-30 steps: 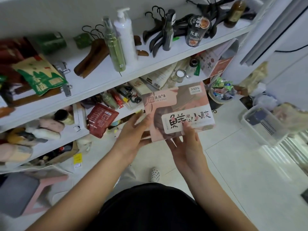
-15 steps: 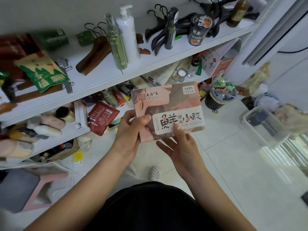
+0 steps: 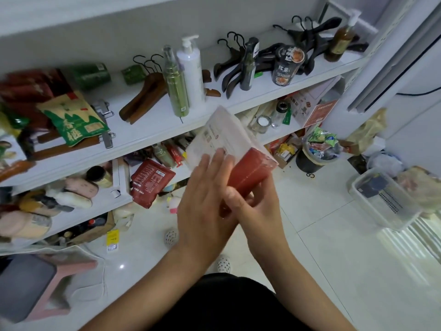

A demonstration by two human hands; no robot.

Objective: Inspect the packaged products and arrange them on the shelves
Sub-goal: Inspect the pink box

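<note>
Shelves point(image 3: 152, 130) behind; package point(image 3: 229, 149) now flipped, both hands gripping.

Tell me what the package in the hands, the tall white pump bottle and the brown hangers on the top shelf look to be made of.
Package: seemingly a printed paper sleeve over a red block sealed in clear film, which shows glossy edges.
White pump bottle: apparently opaque plastic with a smooth, slightly shiny surface.
Brown hangers: probably varnished wood, going by the warm brown sheen; hooks look like dark metal wire.
</note>
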